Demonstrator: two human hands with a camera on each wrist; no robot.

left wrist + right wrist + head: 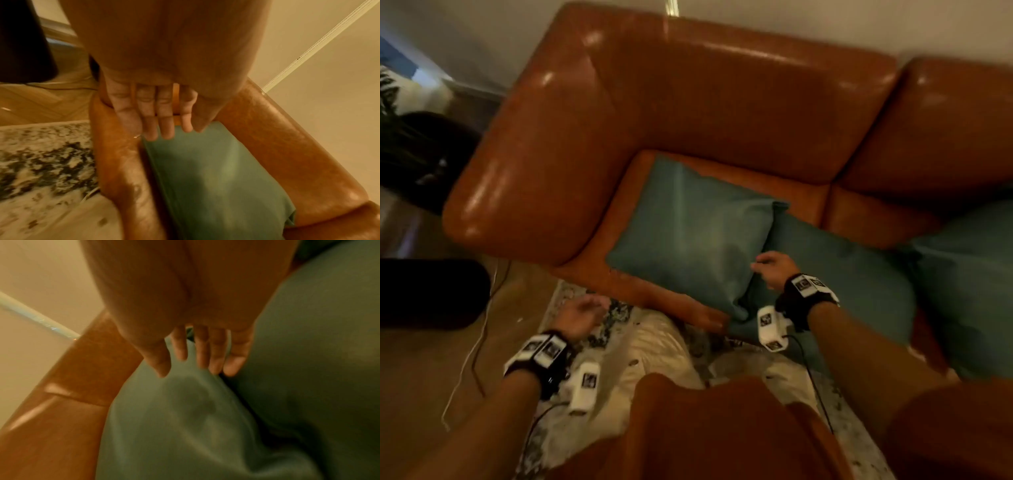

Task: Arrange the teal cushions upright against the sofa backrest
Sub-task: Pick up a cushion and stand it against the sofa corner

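**Left cushion to be taken at two edges and stood up**

The sofa (688, 102) is seen from above, its backrest (739, 113) bare. Three teal cushions are lying flat on the seat: the left cushion (688, 229) overlaps the middle cushion (842, 274), and the right cushion (969, 291) is cut off by the frame edge.

The right hand (774, 269) is held over the seam where the left cushion meets the middle one, fingers (202, 352) spread and slightly bent, nothing pinched; contact cannot be told. The left hand (578, 317) is held above the rug (619, 318), apart from the cushion, fingers (166, 120) straight and relaxed.

The step is judged best done by gripping the left cushion at opposite edges, lifting it clear of the middle one, and setting its lower edge deep in the crease under the backrest so that it is kept from sliding.

No brand or writing can be read; the wrist tags (806, 284) carry only blurred patterns.
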